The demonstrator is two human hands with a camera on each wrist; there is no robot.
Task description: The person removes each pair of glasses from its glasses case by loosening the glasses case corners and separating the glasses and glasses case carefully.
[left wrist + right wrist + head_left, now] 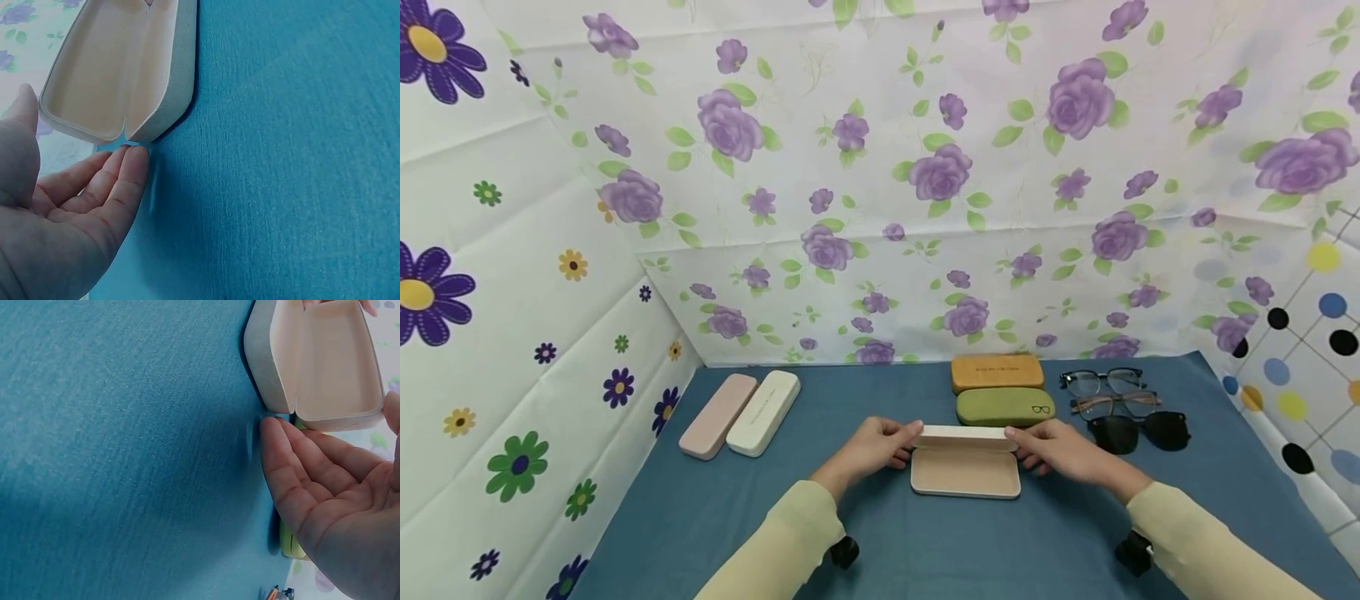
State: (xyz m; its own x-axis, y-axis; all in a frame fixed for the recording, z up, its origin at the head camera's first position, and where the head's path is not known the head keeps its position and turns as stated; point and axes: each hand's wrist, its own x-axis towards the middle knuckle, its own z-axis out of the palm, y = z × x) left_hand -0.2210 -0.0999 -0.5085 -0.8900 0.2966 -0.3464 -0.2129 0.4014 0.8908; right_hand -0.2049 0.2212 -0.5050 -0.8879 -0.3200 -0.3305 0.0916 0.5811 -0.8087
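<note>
Where it opens, the case [965, 473] is beige.

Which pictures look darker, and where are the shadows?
Head view: brightest, the blue cloth looking greyish; left wrist view: dimmer and bluer, with dark shadow beside the left hand and along the open eyeglass case; right wrist view: dim too, with broad soft shadow on the cloth beside the right hand.

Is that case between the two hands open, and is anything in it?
Open and empty: the case has its lid standing up at the back, and all views show only bare beige lining inside.
</note>
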